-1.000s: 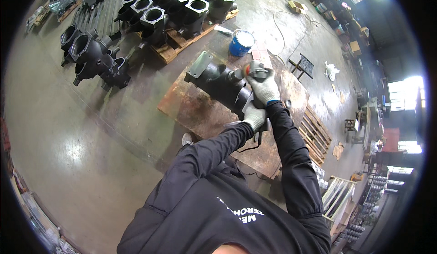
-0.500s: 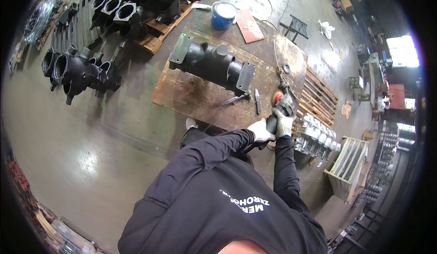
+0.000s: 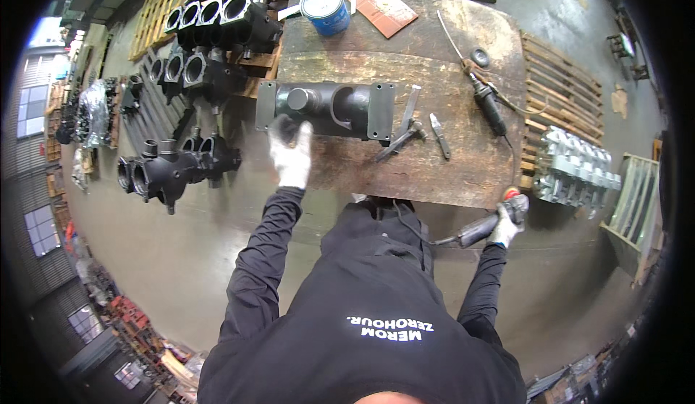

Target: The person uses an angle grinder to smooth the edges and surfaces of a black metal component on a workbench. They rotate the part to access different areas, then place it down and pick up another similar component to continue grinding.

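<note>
The left hand [image 3: 291, 159], gloved in white, is stretched forward with its fingers spread flat, resting on the near left end of a black cast housing [image 3: 327, 108]; nothing is gripped by it. The right hand [image 3: 505, 229], also gloved, is held out to the side beyond the right edge of the wooden counter [image 3: 449, 165] and is closed around the body of an angle grinder [image 3: 486, 224], whose cable trails back toward the person's dark jacket. The black cast housing lies lengthwise on the counter, left of centre, with a flat flange at each end and a round port facing up near the left flange. Just right of the housing, a hammer [image 3: 397, 142] and a flat file [image 3: 439, 135] are laid on the boards. Farther right, a second power tool [image 3: 489, 108] is seen with its cord running up the counter. A blue paint can [image 3: 326, 10] and a reddish sheet [image 3: 380, 7] are placed at the far edge. More black castings [image 3: 174, 169] are ranged on the floor to the left.
</note>
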Demonstrator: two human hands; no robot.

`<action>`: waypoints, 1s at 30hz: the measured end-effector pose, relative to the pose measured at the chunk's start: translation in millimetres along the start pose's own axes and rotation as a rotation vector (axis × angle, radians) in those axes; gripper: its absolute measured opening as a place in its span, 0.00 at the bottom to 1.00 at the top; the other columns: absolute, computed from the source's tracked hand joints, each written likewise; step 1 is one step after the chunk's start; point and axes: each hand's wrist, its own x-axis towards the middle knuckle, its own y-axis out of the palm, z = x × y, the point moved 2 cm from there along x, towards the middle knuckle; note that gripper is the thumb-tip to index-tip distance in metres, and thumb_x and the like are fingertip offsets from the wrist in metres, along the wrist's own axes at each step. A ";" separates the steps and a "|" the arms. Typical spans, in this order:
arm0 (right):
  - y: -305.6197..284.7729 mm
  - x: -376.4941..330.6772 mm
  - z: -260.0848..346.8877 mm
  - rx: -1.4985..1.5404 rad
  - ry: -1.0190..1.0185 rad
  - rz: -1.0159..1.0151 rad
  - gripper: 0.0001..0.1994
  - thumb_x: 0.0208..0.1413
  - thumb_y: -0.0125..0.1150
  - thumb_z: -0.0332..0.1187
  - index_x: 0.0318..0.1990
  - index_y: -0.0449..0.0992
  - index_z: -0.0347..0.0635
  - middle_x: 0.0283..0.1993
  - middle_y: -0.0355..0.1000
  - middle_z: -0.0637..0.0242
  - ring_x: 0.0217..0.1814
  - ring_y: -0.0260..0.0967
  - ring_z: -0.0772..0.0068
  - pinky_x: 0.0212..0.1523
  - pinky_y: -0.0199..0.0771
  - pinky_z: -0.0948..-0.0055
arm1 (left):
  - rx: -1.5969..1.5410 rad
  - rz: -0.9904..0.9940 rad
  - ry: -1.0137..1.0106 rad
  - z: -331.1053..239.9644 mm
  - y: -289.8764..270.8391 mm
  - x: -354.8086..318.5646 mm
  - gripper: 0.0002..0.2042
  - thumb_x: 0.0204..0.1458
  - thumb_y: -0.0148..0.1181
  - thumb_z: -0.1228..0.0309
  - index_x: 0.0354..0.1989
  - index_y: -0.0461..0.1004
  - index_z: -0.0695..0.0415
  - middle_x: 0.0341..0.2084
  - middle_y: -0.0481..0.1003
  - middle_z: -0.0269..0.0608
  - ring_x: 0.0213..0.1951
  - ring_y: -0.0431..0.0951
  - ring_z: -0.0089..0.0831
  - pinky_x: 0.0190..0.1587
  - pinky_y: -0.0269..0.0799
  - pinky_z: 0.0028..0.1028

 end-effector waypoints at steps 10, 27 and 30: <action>61.5 44.1 50.6 -0.420 -0.393 0.092 0.50 0.45 0.80 0.30 0.72 0.50 0.46 0.67 0.63 0.44 0.67 0.67 0.51 0.68 0.67 0.56 | 0.021 -0.099 -0.105 -4.0 54.0 88.7 0.14 0.67 0.56 0.64 0.37 0.80 0.64 0.29 0.80 0.35 0.34 0.75 0.22 0.43 0.70 0.25; 170.5 49.7 -58.4 -0.626 -0.513 0.453 0.42 0.55 0.73 0.33 0.74 0.55 0.42 0.70 0.65 0.48 0.69 0.67 0.54 0.68 0.66 0.64 | 0.145 -0.225 0.027 0.9 52.7 85.6 0.19 0.72 0.37 0.63 0.34 0.71 0.62 0.41 0.78 0.49 0.46 0.76 0.37 0.59 0.68 0.37; 172.8 47.4 -65.8 -0.639 -0.613 0.446 0.41 0.56 0.70 0.30 0.75 0.54 0.41 0.71 0.63 0.47 0.71 0.64 0.52 0.71 0.63 0.62 | 0.094 -0.226 0.018 5.2 49.8 87.4 0.19 0.72 0.38 0.63 0.33 0.71 0.62 0.40 0.79 0.51 0.47 0.77 0.40 0.59 0.68 0.38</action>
